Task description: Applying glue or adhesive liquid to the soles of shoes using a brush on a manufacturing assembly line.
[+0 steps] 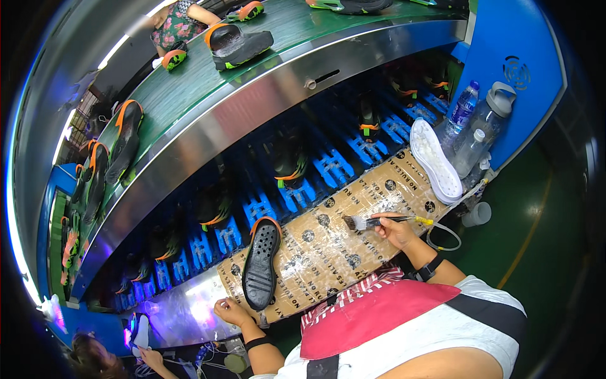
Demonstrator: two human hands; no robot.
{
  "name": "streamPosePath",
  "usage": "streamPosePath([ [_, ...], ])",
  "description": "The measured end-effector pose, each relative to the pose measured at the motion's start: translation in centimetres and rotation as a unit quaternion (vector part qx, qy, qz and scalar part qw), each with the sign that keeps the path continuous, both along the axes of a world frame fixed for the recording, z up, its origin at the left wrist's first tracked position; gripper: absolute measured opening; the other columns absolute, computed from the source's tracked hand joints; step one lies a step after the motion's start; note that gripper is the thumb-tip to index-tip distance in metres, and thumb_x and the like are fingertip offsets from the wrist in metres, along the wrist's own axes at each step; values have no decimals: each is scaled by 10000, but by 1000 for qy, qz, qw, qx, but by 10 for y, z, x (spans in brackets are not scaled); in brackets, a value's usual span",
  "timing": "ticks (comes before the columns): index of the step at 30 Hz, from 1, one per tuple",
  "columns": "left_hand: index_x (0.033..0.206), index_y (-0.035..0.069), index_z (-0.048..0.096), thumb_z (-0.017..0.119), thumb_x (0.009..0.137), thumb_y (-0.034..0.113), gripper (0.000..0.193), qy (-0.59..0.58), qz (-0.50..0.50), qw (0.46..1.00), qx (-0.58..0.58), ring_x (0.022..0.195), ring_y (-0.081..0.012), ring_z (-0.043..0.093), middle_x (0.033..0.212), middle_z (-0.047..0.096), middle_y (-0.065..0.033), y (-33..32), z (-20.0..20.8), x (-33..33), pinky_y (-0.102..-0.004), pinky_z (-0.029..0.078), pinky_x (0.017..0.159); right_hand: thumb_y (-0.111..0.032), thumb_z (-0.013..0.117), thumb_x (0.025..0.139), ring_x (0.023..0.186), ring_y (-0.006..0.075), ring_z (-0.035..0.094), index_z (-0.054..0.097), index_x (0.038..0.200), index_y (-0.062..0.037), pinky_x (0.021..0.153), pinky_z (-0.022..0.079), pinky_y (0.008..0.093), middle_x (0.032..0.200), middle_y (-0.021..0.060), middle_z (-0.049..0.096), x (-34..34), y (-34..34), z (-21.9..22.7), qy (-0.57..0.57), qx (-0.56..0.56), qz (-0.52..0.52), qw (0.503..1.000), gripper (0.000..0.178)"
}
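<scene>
In my right hand (396, 232) is a brush (361, 222), its dark-tipped pale bristles pointing left over the cardboard-covered bench (328, 252). A thin hose with a yellow fitting runs from the end of its handle. My left hand (231, 312) is by the bench's near edge, fingers loosely bent and partly apart, with nothing visible in them. Just right of that hand lies a black shoe sole (262, 262) with an orange rim at its far end and a row of holes; hand and sole look apart. A white sole (435, 161) lies at the bench's right end.
Blue racks (333, 169) holding dark shoe parts run behind the bench. Above them, a green conveyor (183, 82) carries several black and orange soles. Bottles (464, 107) stand at right, beside a blue panel (514, 38). Another person's hand (151, 359) touches a pale sole (140, 331) at lower left.
</scene>
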State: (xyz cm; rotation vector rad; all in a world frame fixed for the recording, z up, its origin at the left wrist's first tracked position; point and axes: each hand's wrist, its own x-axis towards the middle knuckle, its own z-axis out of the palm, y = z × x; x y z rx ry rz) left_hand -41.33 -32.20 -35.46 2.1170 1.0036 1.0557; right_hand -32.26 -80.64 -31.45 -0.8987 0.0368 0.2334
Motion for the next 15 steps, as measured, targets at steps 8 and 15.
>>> streamPosePath([
  [8, 761, 24, 503, 526, 725, -14, 57, -1, 1, 1000, 3, 664, -229, 482, 832, 465, -110, -10, 11, 0, -317, 413, 606, -132, 582, 813, 609, 135, 495, 553, 1042, 47, 543, 397, 220, 730, 94, 582, -1, 1, -1, 2, 6, -8, 1000, 292],
  [15, 706, 15, 457, 516, 704, -26, 72, -5, -6, 1000, -18, 659, -229, 471, 800, 456, -97, -7, 7, 1, -314, 401, 600, -112, 572, 815, 611, 124, 502, 558, 1046, 48, 535, 396, 207, 734, 85, 581, 0, 3, 0, -5, 9, -9, 1000, 281],
])
